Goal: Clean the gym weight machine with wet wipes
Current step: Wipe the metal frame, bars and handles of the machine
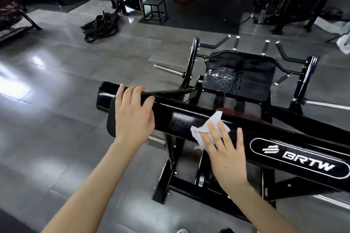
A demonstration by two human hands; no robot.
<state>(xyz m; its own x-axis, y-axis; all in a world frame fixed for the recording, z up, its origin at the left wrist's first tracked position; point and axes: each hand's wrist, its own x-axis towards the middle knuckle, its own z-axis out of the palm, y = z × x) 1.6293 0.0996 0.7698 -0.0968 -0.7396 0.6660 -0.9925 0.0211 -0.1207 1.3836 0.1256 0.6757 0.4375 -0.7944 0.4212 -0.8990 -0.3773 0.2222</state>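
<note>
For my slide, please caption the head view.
Right hand presses a white wipe on the black machine beam; left hand rests near its end.

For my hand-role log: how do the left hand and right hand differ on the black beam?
The left hand rests bare near the beam end; the right hand sits nearer the BRTW logo. The right hand presses a white wipe flat with spread fingers; the left hand holds nothing, fingers draped over the top. Both touch the same beam.
</note>
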